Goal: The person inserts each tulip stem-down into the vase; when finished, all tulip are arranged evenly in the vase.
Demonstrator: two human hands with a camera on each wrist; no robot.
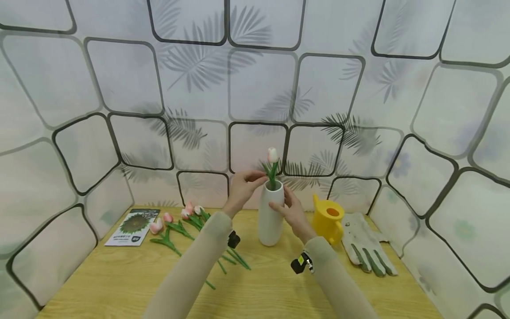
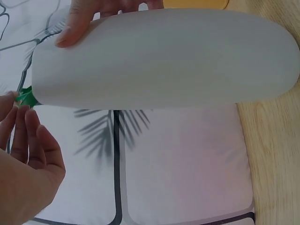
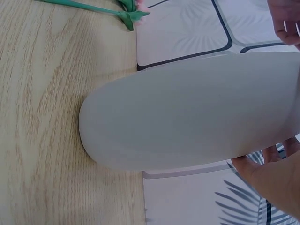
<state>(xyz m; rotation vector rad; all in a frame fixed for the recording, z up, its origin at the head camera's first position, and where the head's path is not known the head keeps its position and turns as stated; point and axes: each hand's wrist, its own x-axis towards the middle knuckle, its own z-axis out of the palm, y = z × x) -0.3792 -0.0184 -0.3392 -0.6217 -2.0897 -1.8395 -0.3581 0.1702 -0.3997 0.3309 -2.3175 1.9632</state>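
Observation:
A tall white vase (image 1: 271, 217) stands upright on the table, and a pale pink-and-white tulip (image 1: 272, 156) rises out of its mouth. My left hand (image 1: 244, 188) is at the left of the rim, its fingertips pinching the tulip's green leaves (image 2: 27, 96) in the left wrist view. My right hand (image 1: 294, 212) grips the vase's upper right side, thumb across the front and fingers behind. In the right wrist view the vase (image 3: 187, 112) covers part of that hand (image 3: 274, 180).
Several pink tulips (image 1: 167, 239) lie on the table to the left, beside a card with a sunflower picture (image 1: 133, 227). Right of the vase stands a yellow watering can (image 1: 327, 221), then a pair of work gloves (image 1: 364, 243). A patterned curtain (image 1: 199, 146) closes off the back.

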